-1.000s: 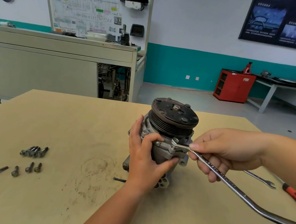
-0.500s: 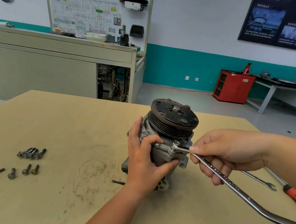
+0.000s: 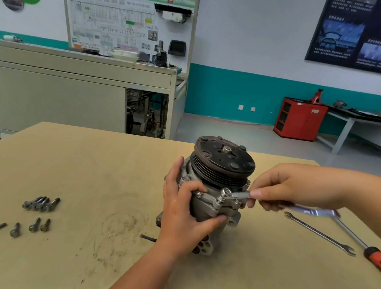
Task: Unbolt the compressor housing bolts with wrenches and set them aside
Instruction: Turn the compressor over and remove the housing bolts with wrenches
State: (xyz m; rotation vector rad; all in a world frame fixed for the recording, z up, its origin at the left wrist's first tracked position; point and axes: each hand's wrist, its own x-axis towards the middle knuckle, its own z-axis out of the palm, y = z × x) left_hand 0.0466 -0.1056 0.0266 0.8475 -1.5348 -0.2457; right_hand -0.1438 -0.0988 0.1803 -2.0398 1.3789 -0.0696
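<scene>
Compressor stands pulley-up, gripped by left hand; right hand grips wrench on bolt.

Left of the compressor, bare tabletop gives open passage as far as the loose bolts, which lie well apart from it. The left hand covers its front-left flank, and a small dark pin lies near its base there. To its right, the right hand and the wrench it holds block access. Beyond them lie a spare wrench and a screwdriver.
</scene>
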